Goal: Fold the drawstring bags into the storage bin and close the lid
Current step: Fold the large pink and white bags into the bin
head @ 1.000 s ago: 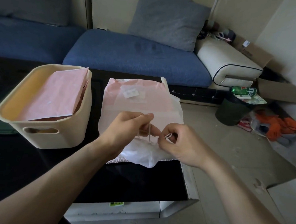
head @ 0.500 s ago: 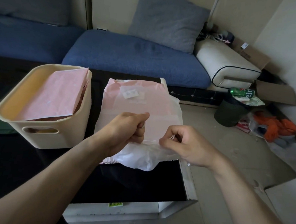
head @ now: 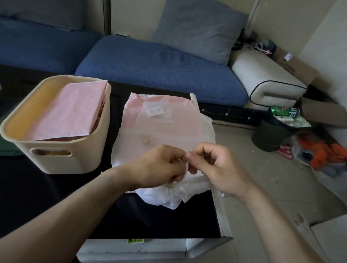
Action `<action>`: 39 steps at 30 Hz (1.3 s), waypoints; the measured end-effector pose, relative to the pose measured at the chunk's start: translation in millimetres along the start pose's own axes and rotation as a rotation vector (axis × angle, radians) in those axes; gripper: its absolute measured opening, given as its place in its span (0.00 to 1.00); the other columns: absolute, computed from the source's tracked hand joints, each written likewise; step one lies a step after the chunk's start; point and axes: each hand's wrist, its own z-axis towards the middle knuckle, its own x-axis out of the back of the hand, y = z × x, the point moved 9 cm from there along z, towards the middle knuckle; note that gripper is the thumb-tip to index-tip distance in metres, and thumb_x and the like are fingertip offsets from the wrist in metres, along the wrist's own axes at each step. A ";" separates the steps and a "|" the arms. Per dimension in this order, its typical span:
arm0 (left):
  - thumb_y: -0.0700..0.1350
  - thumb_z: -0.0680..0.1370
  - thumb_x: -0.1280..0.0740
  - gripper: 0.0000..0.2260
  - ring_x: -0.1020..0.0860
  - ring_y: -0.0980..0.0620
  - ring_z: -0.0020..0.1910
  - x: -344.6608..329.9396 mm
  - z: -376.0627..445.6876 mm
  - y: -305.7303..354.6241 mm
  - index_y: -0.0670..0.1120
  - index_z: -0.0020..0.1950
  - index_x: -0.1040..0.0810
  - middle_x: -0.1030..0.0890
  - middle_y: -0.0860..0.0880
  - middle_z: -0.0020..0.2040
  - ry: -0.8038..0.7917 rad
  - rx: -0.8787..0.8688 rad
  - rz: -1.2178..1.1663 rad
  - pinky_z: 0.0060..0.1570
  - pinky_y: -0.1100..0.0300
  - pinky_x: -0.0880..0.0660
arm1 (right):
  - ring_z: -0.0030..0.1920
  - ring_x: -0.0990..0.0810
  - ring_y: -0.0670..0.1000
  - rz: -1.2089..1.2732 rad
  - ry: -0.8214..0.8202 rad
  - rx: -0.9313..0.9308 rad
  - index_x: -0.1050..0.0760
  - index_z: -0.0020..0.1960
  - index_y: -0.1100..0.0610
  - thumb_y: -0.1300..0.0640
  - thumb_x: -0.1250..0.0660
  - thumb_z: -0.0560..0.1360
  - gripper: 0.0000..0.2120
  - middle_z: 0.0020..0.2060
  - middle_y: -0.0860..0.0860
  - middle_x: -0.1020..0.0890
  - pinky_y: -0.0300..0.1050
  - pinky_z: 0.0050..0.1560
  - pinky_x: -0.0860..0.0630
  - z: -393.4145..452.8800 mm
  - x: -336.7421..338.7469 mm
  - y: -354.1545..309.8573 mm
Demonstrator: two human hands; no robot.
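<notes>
A pale pink and white drawstring bag (head: 164,126) lies flat on the black table (head: 42,194), its crumpled white mouth end toward me. My left hand (head: 158,167) and my right hand (head: 213,166) meet over that end, fingers curled, both pinching the thin white drawstring (head: 185,168). To the left stands the cream storage bin (head: 65,161), open, with a folded pink bag (head: 68,112) leaning inside it. A cream edge (head: 194,97), possibly the lid, pokes out beyond the bag's far right corner.
A blue sofa (head: 152,69) with a grey cushion (head: 197,25) runs behind the table. On the floor to the right are a dark waste bin (head: 270,135) with a green can, a cardboard box (head: 322,114) and orange clutter (head: 325,155). The table's right edge lies just beside my right hand.
My hands have come together again over the bag's mouth, now touching, and the drawstring is pinched between them. The bag and the bin have stayed where they were.
</notes>
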 end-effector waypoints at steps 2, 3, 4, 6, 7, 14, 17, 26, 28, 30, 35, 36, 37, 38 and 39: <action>0.30 0.78 0.42 0.10 0.32 0.57 0.24 -0.8 -0.3 1.1 0.27 0.52 0.23 0.23 0.54 0.26 -0.030 0.015 -0.063 0.28 0.66 0.32 | 0.36 0.20 0.46 0.010 0.015 0.005 0.20 0.42 0.60 0.47 0.30 0.77 0.15 0.33 0.51 0.17 0.36 0.42 0.26 0.3 0.3 -0.2; 0.30 0.78 0.43 0.11 0.33 0.57 0.23 -0.9 -0.4 1.1 0.26 0.51 0.23 0.24 0.54 0.26 -0.041 0.027 -0.108 0.27 0.66 0.34 | 0.35 0.20 0.46 0.024 0.020 0.006 0.20 0.42 0.59 0.47 0.30 0.77 0.15 0.33 0.51 0.17 0.36 0.41 0.26 0.4 -0.3 -0.8; 0.31 0.78 0.42 0.11 0.35 0.56 0.23 -0.6 -0.8 1.6 0.27 0.49 0.22 0.26 0.52 0.25 -0.046 0.034 -0.152 0.26 0.66 0.35 | 0.34 0.20 0.45 0.035 0.022 0.007 0.20 0.42 0.59 0.47 0.30 0.77 0.14 0.32 0.51 0.16 0.34 0.39 0.27 0.5 -0.9 -1.5; 0.36 0.79 0.40 0.11 0.37 0.54 0.24 0.8 -1.8 3.6 0.35 0.44 0.18 0.32 0.49 0.25 -0.046 0.029 -0.182 0.25 0.65 0.37 | 0.32 0.22 0.43 0.038 0.026 0.013 0.20 0.42 0.58 0.48 0.29 0.77 0.13 0.33 0.53 0.16 0.32 0.37 0.28 0.2 -1.4 -1.5; 0.38 0.80 0.38 0.12 0.37 0.54 0.24 1.8 -2.3 3.9 0.37 0.41 0.18 0.34 0.49 0.25 -0.044 0.028 -0.155 0.26 0.64 0.38 | 0.33 0.22 0.45 0.028 0.035 0.014 0.20 0.43 0.57 0.47 0.29 0.77 0.12 0.33 0.56 0.17 0.36 0.38 0.28 0.3 -0.5 -0.2; 0.39 0.79 0.39 0.16 0.41 0.52 0.26 11.9 -1.8 -2.3 0.42 0.33 0.20 0.36 0.50 0.25 0.041 0.074 -0.217 0.25 0.64 0.40 | 0.39 0.28 0.51 0.070 0.036 0.038 0.23 0.42 0.52 0.49 0.26 0.69 0.09 0.36 0.53 0.25 0.43 0.42 0.31 -2.1 8.9 -4.6; 0.39 0.78 0.39 0.16 0.41 0.51 0.25 17.4 -1.7 -2.5 0.42 0.32 0.21 0.37 0.47 0.26 0.118 0.078 -0.251 0.24 0.63 0.42 | 0.37 0.29 0.50 -0.006 0.000 0.048 0.19 0.39 0.50 0.48 0.27 0.67 0.06 0.39 0.49 0.23 0.44 0.41 0.32 -2.7 4.3 -6.7; 0.39 0.80 0.42 0.16 0.35 0.54 0.24 18.5 -1.7 1.3 0.41 0.32 0.26 0.32 0.51 0.23 0.184 0.041 -0.061 0.27 0.65 0.36 | 0.35 0.27 0.43 -0.118 0.113 0.080 0.17 0.35 0.51 0.64 0.22 0.68 0.10 0.39 0.44 0.23 0.35 0.39 0.32 0.8 2.8 -7.0; 0.40 0.80 0.42 0.15 0.34 0.55 0.24 22.8 -0.2 -1.8 0.39 0.35 0.25 0.31 0.51 0.24 0.211 0.057 -0.057 0.27 0.63 0.35 | 0.37 0.25 0.49 -0.112 0.150 0.064 0.18 0.33 0.53 0.62 0.22 0.67 0.08 0.42 0.44 0.22 0.41 0.40 0.30 3.3 1.4 -6.3; 0.40 0.81 0.41 0.14 0.35 0.54 0.23 27.7 1.4 -7.0 0.40 0.36 0.26 0.31 0.51 0.24 0.240 0.093 -0.087 0.28 0.60 0.37 | 0.35 0.28 0.47 -0.070 0.167 0.049 0.19 0.31 0.50 0.59 0.25 0.65 0.07 0.44 0.42 0.21 0.41 0.40 0.31 4.0 0.5 -6.7; 0.40 0.81 0.38 0.03 0.34 0.55 0.21 23.9 3.8 -14.4 0.40 0.50 0.27 0.29 0.51 0.24 0.181 0.137 -0.191 0.23 0.65 0.36 | 0.40 0.23 0.41 0.153 0.204 0.012 0.19 0.29 0.49 0.54 0.26 0.62 0.04 0.45 0.43 0.17 0.32 0.43 0.30 6.8 0.8 -5.7; 0.40 0.82 0.38 0.03 0.34 0.56 0.22 22.0 3.7 -14.5 0.41 0.52 0.28 0.28 0.52 0.24 0.158 0.128 -0.191 0.24 0.66 0.35 | 0.40 0.23 0.41 0.202 0.230 0.003 0.19 0.30 0.50 0.54 0.26 0.62 0.03 0.42 0.45 0.17 0.31 0.42 0.29 7.4 3.6 -3.0; 0.41 0.83 0.39 0.04 0.34 0.56 0.23 21.2 3.5 -12.9 0.41 0.52 0.28 0.28 0.52 0.25 0.139 0.104 -0.176 0.25 0.66 0.35 | 0.36 0.24 0.42 0.248 0.256 -0.015 0.18 0.31 0.51 0.56 0.27 0.63 0.03 0.39 0.48 0.17 0.32 0.39 0.30 8.3 6.1 0.9; 0.41 0.84 0.40 0.06 0.33 0.56 0.24 20.2 3.3 -10.1 0.41 0.51 0.27 0.28 0.52 0.26 0.120 0.073 -0.162 0.26 0.67 0.35 | 0.33 0.26 0.45 0.284 0.285 -0.048 0.17 0.32 0.52 0.57 0.27 0.64 0.03 0.35 0.50 0.18 0.34 0.37 0.31 8.6 8.1 5.2; 0.41 0.84 0.42 0.08 0.34 0.56 0.25 18.2 2.9 -7.1 0.41 0.50 0.25 0.28 0.51 0.27 0.093 0.047 -0.157 0.28 0.67 0.35 | 0.32 0.29 0.48 0.306 0.316 -0.084 0.17 0.33 0.52 0.57 0.27 0.64 0.03 0.33 0.53 0.20 0.37 0.35 0.33 8.8 9.8 9.9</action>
